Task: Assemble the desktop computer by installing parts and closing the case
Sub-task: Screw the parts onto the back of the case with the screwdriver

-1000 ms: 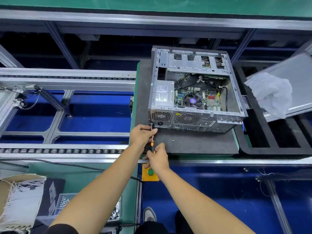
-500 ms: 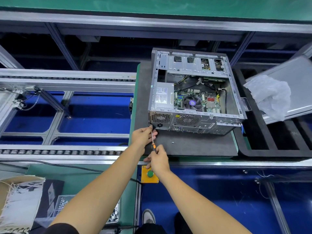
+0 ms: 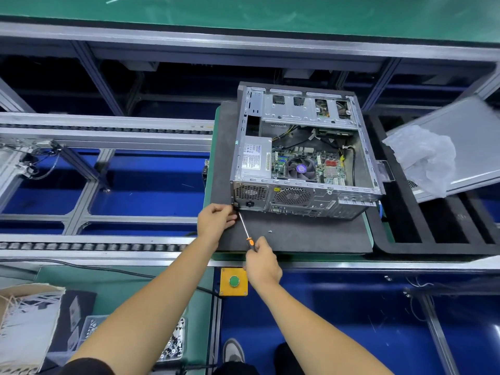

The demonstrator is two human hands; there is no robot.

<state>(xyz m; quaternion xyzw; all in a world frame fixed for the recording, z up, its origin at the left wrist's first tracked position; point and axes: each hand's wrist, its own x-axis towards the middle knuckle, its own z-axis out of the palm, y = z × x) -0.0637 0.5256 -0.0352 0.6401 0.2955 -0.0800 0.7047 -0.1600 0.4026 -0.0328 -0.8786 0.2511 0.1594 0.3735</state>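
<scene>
We are working at a conveyor-line station where the desktop computer case [image 3: 305, 155] is lying on its side on a dark foam surface [image 3: 297, 234], its open side facing up, so closing it is a step we are not yet reaching. Leaning in the black tray to the right, the side panel [image 3: 465, 136] is waiting with a crumpled plastic bag [image 3: 424, 158] on it. Inside the case, the power supply [image 3: 255, 161], motherboard and CPU fan [image 3: 301, 167] are already sitting in place. We judge we are driving a screw at the rear lower-left corner: our left hand [image 3: 216, 220] is curling its fingers at that corner, steadying the tip, while our right hand [image 3: 262, 263] is gripping the orange-collared screwdriver [image 3: 245, 231]. One loose screw [image 3: 269, 231] is lying on the foam nearby, suggesting more fastening ahead.
</scene>
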